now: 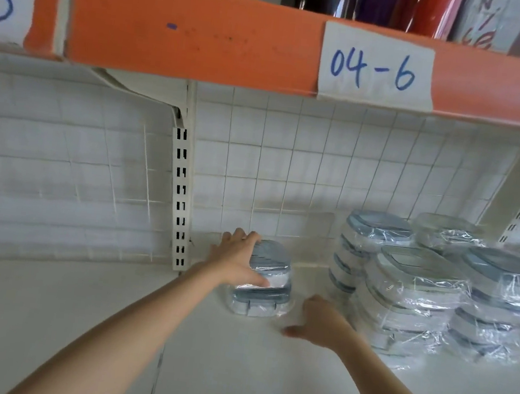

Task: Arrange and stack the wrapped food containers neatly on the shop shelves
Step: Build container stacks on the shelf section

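Wrapped food containers are the matter in the head view, and one small stack of containers (261, 282) is sitting on the white shelf (231, 363), well to the left of the big group of wrapped stacks (431, 283) and just right of the slotted upright (179, 200). The left hand (238, 259) is lying over the small stack's left side and top, fingers spread along the far edge and thumb along the front of the film; it is steadying or holding the stack. The right hand (318, 325) is hovering just to the right of that stack, near its base, fingers loosely curled and carrying nothing.

I think the stack is being squared up. To do it well, the right hand should be pressing the lower right side while the left is guiding the top, so both containers are moving together toward the big group and the lids are staying aligned. The film is probably slippery, so the push should be slow.

The right fingertips are blurred. The stacks at the right edge are cut off, and how many containers each wrap is holding is hard to count.
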Demonstrator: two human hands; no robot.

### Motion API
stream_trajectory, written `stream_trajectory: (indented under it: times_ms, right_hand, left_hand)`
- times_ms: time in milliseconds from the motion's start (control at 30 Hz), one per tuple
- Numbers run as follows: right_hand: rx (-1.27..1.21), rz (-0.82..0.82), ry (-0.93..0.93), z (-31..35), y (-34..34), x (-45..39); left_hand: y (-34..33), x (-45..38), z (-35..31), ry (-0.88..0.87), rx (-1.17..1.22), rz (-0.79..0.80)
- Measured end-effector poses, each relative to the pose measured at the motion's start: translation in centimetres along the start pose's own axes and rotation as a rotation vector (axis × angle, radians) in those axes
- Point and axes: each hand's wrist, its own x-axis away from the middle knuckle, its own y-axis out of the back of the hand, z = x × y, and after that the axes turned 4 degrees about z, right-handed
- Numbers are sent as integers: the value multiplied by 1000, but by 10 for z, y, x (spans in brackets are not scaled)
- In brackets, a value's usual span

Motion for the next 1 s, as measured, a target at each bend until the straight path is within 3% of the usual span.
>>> stream_trajectory:
  times_ms: [133,433,633,700,900,1000]
  right_hand:
    - [-16,7,-1,0,4,0]
    - [-32,4,-3,-1,4,2]
    - [-33,-5,0,-1,2,3]
    - [-38,-3,8,-2,1,3]
    - [-17,-11,32,-6,1,0]
    - [3,-15,53,-7,2,-2]
  left_hand:
    - [-14,-13,0,-1,12,31]
    - [-27,-5,0,-136,63,-57]
    - [-19,1,1,-131,20,-8]
    - [-16,7,3,-120,-7,-45]
    - [-20,49,18,-59,-65,-352]
    - [-29,78,32,39,-126,-272]
